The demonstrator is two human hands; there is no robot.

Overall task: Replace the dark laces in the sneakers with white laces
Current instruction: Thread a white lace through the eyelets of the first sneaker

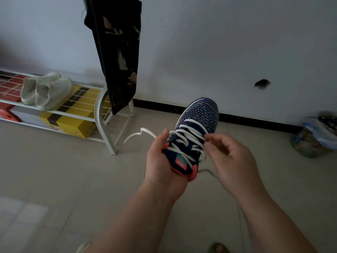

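A navy sneaker [199,116] with coloured dashes and a pink collar is held up in the air, toe pointing away from me. A white lace [187,137] crosses its eyelets in several rows. My left hand [160,161] grips the sneaker from the left side and underneath at the heel. One loose lace end curls out past that hand to the left. My right hand [231,157] is at the sneaker's right side, fingers curled, pinching the white lace near the upper eyelets. Another loose lace end hangs below the heel.
A white shoe rack [102,114] stands at the left wall with pale sneakers [46,90] on top and yellow and red boxes beneath. A dark patterned cloth [118,52] hangs over it. A plastic bag [313,136] sits by the wall at right. Tiled floor below.
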